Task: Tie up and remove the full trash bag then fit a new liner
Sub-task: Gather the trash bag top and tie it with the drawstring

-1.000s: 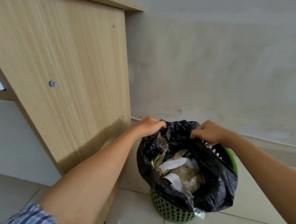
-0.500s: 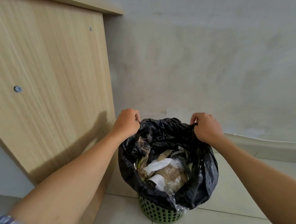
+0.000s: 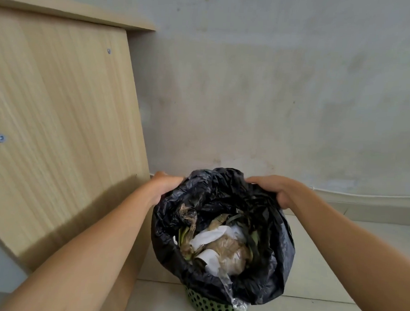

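We see the black trash bag, crumpled, its mouth open over paper and wrappers, sitting in the green perforated bin on the floor. Our left hand and right hand close on the bag's far rim, one at each side, forearms reaching forward.

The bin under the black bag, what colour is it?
Green, with rows of small round holes. The bin shows best low in the head view.
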